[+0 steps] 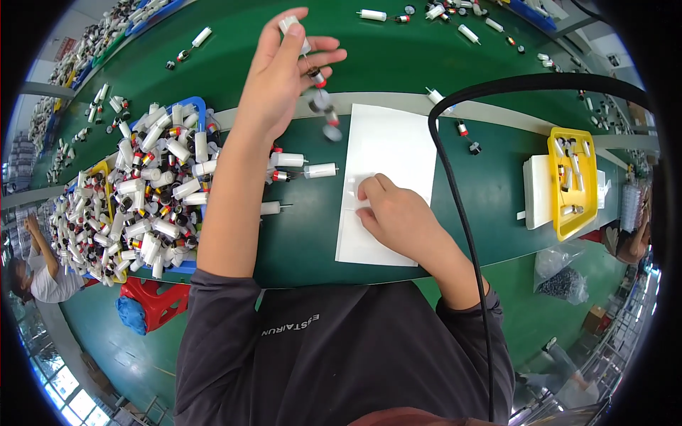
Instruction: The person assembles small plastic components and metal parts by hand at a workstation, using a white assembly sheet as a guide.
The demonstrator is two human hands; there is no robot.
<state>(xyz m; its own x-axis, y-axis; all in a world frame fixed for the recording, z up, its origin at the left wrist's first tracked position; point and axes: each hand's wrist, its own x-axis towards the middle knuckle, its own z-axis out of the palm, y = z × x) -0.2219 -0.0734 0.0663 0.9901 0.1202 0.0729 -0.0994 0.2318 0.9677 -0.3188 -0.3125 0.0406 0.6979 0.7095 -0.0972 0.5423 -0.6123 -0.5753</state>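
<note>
Raised over the far part of the bench, my left hand pinches a white plastic cylinder between thumb and fingers. Just below it are small black, red and clear parts, blurred; I cannot tell whether they hang from the cylinder or are falling. My right hand rests on a white sheet stack, its fingertips closed together near the left edge. Something small and pale shows beside those fingertips, too faint to name. Several white cylinders with thin pins lie on the bench beneath my left forearm.
A blue crate heaped with white cylinders stands left. At right, a yellow tray with a few parts sits on a white stack. A black cable arcs across the right side. Loose parts lie on the green far surface.
</note>
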